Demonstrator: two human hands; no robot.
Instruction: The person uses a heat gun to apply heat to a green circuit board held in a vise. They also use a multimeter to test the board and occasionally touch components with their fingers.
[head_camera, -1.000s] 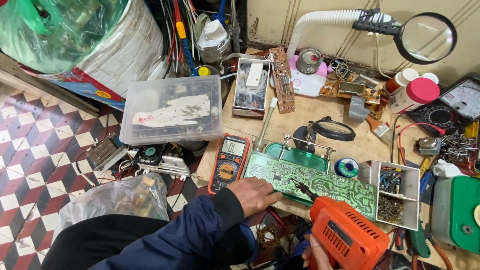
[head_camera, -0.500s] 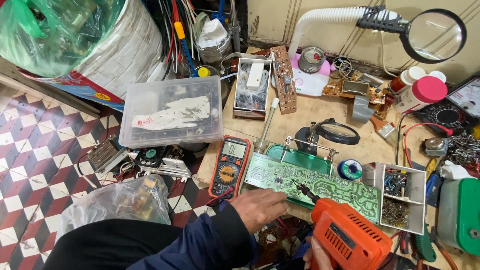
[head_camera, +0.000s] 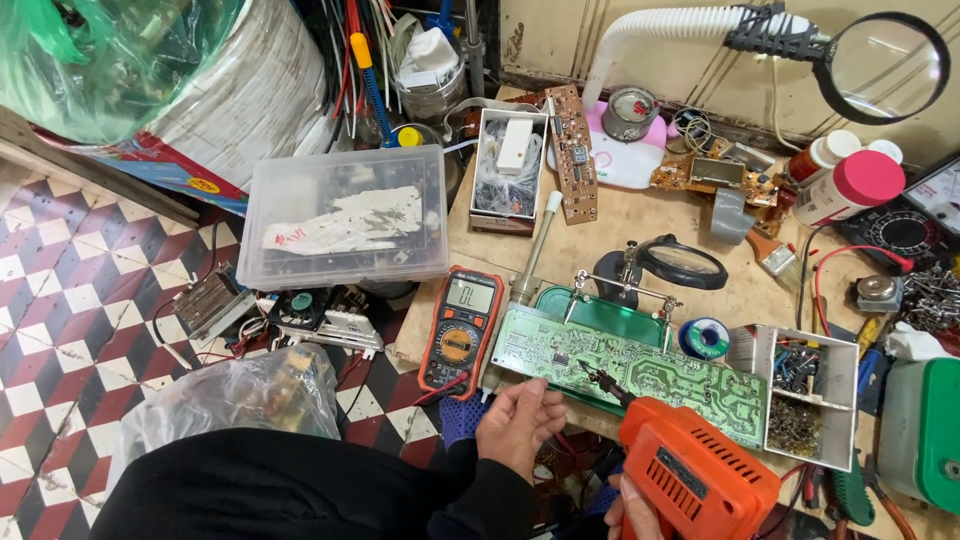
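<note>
The right hand (head_camera: 628, 505) is closed around the grip of an orange soldering gun (head_camera: 690, 478); only the fingers show at the bottom edge. The gun's dark tip (head_camera: 600, 379) rests on the green circuit board (head_camera: 630, 368), near its middle. The left hand (head_camera: 520, 425) lies with loosely curled fingers at the board's near edge, touching or just beside it — which of the two cannot be told — and holds nothing that can be seen.

The board lies tilted across a green tray (head_camera: 600, 312) on the workbench (head_camera: 640, 230). Just to its left sits one orange-and-black meter (head_camera: 460, 330). Behind the board stands one small clamp stand with a round lens (head_camera: 680, 265), and beside it one spool of solder wire (head_camera: 705, 337). At the board's right end, one open white box (head_camera: 810, 395) holds small parts and touches the board's corner.

Farther out: one clear plastic lidded box (head_camera: 345, 215) to the left, one cardboard box of cables (head_camera: 508, 170), two more bare circuit boards — a long brown one (head_camera: 575, 150) and one (head_camera: 700, 172) to its right — and one large magnifier (head_camera: 885, 65) on a white flexible arm. Two white bottles, one with a pink cap (head_camera: 850, 185), stand at the right.
</note>
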